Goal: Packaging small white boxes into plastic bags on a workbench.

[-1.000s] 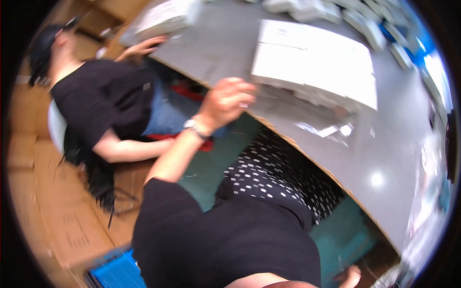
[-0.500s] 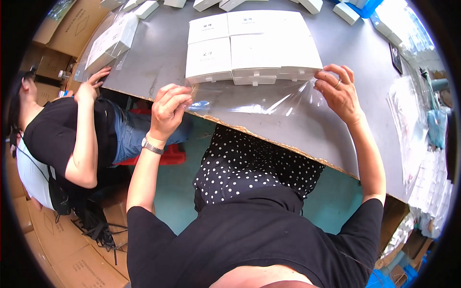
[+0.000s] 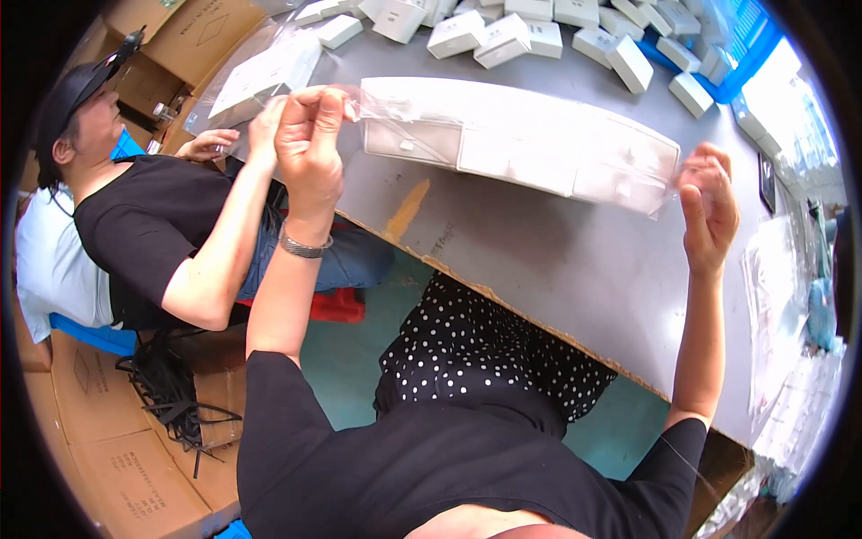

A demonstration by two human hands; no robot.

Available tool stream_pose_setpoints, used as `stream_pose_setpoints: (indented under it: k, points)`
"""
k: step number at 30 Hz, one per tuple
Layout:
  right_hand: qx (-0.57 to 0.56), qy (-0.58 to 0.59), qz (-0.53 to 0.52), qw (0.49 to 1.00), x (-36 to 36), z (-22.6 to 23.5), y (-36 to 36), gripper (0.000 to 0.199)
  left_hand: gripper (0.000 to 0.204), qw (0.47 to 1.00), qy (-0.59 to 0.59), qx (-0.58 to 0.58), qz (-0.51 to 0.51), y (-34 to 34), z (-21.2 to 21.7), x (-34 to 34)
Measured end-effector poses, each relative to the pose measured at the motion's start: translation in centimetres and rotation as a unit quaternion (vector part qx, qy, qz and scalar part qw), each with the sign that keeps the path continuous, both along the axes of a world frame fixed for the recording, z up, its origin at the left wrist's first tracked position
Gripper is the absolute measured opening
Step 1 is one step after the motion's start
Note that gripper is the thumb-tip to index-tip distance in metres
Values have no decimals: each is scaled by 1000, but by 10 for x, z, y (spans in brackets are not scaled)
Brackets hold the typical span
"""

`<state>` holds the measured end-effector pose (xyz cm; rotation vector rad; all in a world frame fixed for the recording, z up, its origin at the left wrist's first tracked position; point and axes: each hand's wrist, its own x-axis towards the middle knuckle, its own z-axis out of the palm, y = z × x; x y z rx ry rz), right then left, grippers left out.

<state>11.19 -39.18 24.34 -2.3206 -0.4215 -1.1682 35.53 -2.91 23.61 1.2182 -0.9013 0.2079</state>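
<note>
A block of white boxes (image 3: 521,144) in a clear plastic bag is tilted up above the grey table, its front side facing me. My left hand (image 3: 310,135) pinches a gathered corner of the clear plastic bag (image 3: 386,106) at the block's left end. At the right end my right hand (image 3: 709,207) is closed at the bag's other corner, its fingertips smeared by motion. The film stretches tight and shiny over the box fronts.
Many loose white boxes (image 3: 503,40) lie along the far side, beside a blue crate (image 3: 750,49). A wrapped block (image 3: 265,76) sits at the left, by a seated co-worker (image 3: 162,225). Clear bags (image 3: 772,305) lie on the right, near a phone (image 3: 766,182). The table's front edge (image 3: 503,301) is chipped.
The block of boxes has gone from lying flat to tilted up, its front now toward me. Both hands have risen and moved apart, the right one outward. The co-worker's arm has shifted.
</note>
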Motion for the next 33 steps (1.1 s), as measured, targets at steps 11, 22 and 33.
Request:
stream_pose_setpoints:
  k: [11, 22, 33]
  points:
    - [381, 146, -6, 913, 32, 3, -28, 21, 16, 985, 156, 61, -29, -15, 14, 15]
    - [486, 204, -73, 847, 83, 7, -46, 25, 19, 957, 251, 128, 66, -32, 31, 37]
    - [593, 314, 19, 741, -20, -42, -61, 37, 19, 865, 492, 92, 25, 3, 31, -40]
